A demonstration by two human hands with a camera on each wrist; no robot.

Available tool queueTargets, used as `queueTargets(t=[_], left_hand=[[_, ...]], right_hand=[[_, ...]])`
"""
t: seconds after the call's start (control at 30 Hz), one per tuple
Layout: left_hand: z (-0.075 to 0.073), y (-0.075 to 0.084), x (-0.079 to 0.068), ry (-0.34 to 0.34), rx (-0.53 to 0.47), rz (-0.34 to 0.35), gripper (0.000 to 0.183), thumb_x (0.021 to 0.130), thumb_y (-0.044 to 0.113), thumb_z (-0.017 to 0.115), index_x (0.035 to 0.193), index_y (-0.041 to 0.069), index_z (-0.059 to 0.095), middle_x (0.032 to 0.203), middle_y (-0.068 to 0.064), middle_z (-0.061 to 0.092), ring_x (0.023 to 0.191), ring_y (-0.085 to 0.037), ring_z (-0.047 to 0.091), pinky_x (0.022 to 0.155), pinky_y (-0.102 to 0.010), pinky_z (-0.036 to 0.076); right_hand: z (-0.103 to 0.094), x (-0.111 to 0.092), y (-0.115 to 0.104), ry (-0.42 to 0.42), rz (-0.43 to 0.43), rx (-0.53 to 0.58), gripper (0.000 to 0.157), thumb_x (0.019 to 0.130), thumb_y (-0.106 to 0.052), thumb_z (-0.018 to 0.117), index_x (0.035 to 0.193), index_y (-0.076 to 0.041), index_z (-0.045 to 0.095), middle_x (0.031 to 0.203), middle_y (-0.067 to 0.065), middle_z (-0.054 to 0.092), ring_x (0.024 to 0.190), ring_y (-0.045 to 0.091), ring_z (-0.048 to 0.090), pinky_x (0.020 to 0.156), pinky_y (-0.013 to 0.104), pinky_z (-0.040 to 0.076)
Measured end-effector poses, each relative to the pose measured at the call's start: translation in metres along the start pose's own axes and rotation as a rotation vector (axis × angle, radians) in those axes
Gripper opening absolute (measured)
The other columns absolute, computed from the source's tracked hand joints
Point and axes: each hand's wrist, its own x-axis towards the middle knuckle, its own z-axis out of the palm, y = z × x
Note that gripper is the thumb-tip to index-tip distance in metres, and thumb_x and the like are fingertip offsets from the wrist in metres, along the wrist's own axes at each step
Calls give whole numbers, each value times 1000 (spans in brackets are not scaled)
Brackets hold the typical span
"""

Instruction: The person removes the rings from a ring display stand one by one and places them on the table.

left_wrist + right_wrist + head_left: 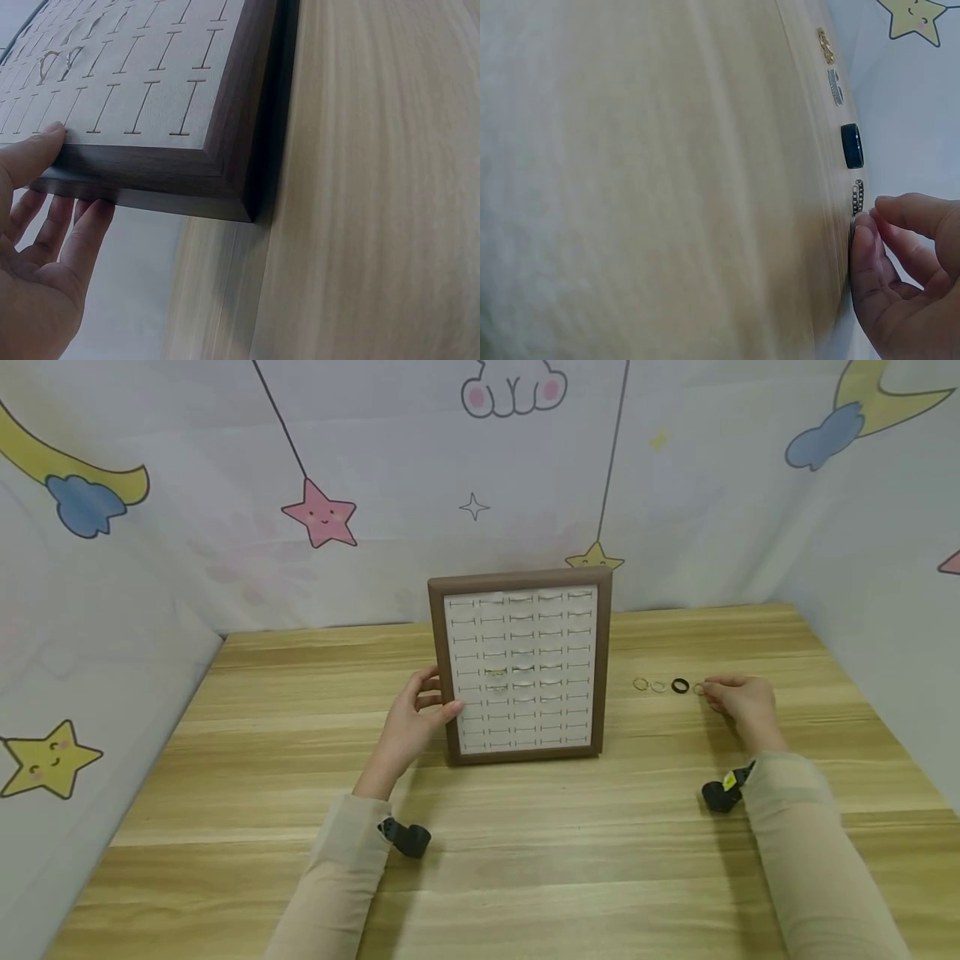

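Observation:
A brown-framed ring display board (525,727) stands leaning back on the table, its pale face lined with slots. Several rings sit in those slots, one of them a gold ring (496,672). My left hand (415,714) grips the board's left edge, thumb on the front and fingers behind. On the right, my right hand (742,702) pinches at the near end of a silver chain-patterned ring (857,196); the fingertips partly cover the contact. Beside it in a row are a black ring (680,686), a silver ring (657,687) and a gold twisted ring (640,683).
The wood-grain table (540,860) extends in front of the board and to both sides. Behind it hangs a pale cloth backdrop (405,468) printed with stars and moons. Black wrist cameras sit on both sleeves.

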Motion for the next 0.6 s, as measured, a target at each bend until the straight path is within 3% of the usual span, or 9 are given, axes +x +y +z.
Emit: queueTargets(t=[0.1, 0.23, 0.4, 0.6], left_hand=[[0, 0, 0, 0, 2, 2, 68, 88, 25, 69, 147, 20, 34, 140, -9, 45, 127, -29, 47, 100, -45, 46], [0, 1, 0, 1, 1, 4, 68, 89, 24, 69, 147, 20, 33, 139, -9, 45, 127, -29, 47, 99, -45, 47], [0, 1, -1, 3, 3, 7, 68, 89, 25, 69, 147, 20, 33, 140, -10, 44, 127, -29, 47, 100, -45, 46], [1, 1, -1, 2, 8, 6, 69, 89, 24, 69, 147, 19, 33, 140, -9, 45, 127, -29, 47, 100, -45, 46]], right_hand=[[0, -1, -1, 8, 5, -5, 7, 93, -7, 55, 94, -9, 62, 60, -23, 58, 57, -8, 57, 57, 9, 50], [3, -2, -6, 37, 15, -35, 28, 94, -9, 54, 118, 4, 56, 60, -24, 56, 59, -8, 56, 59, 9, 50], [7, -6, -18, 74, 4, -88, 44, 96, -23, 53, 133, 1, 50, 80, -23, 54, 74, -5, 56, 69, 10, 51], [23, -19, -47, 139, -148, -106, 39, 96, -27, 54, 129, -5, 54, 89, -20, 52, 76, -8, 55, 72, 7, 50]])
